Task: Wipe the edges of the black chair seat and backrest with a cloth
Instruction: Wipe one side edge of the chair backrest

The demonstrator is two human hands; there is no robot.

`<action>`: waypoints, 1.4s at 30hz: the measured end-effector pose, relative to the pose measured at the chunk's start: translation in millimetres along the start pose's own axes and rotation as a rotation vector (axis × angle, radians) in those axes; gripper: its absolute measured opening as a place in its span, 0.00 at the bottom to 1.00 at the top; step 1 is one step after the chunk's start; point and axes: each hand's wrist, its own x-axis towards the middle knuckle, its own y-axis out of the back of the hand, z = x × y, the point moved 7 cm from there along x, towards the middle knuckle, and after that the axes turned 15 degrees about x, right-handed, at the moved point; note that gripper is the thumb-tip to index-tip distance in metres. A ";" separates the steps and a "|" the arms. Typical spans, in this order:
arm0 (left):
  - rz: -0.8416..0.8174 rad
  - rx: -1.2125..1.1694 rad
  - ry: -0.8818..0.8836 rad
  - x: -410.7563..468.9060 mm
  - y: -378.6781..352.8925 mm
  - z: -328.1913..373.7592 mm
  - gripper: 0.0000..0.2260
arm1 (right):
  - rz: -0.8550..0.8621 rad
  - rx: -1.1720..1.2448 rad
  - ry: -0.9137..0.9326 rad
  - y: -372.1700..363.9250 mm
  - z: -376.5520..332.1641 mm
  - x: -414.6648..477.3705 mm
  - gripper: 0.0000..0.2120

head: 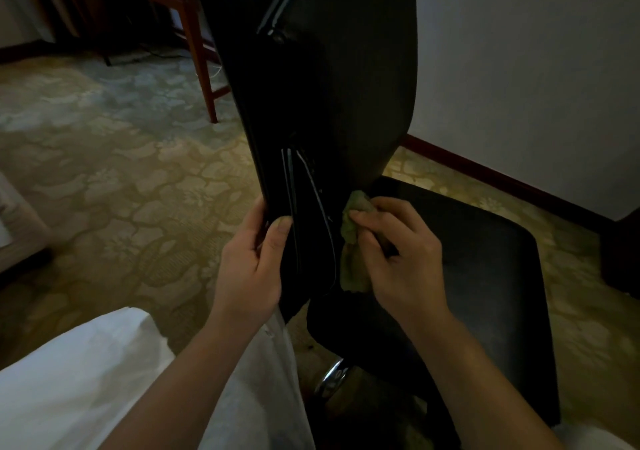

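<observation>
The left hand [251, 262] grips the lower left edge of the black backrest [346, 85], thumb across its rear face. The right hand [398, 259] pinches a crumpled green cloth [353, 241] against the backrest's lower right edge, just above the black seat [485, 259] (which extends right of it). Patterned carpet [104, 155] lies open to the left; a wooden desk [187, 16] stands behind.
</observation>
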 end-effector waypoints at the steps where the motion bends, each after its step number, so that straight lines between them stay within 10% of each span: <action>1: -0.003 -0.003 -0.001 0.1 -0.1 1.0 0.21 | 0.002 -0.001 0.028 -0.2 -5.9 4.8 0.09; 42: -0.169 0.114 0.071 -14.1 -8.5 -23.8 0.22 | -0.067 -0.031 0.008 -1.8 12.0 -19.0 0.09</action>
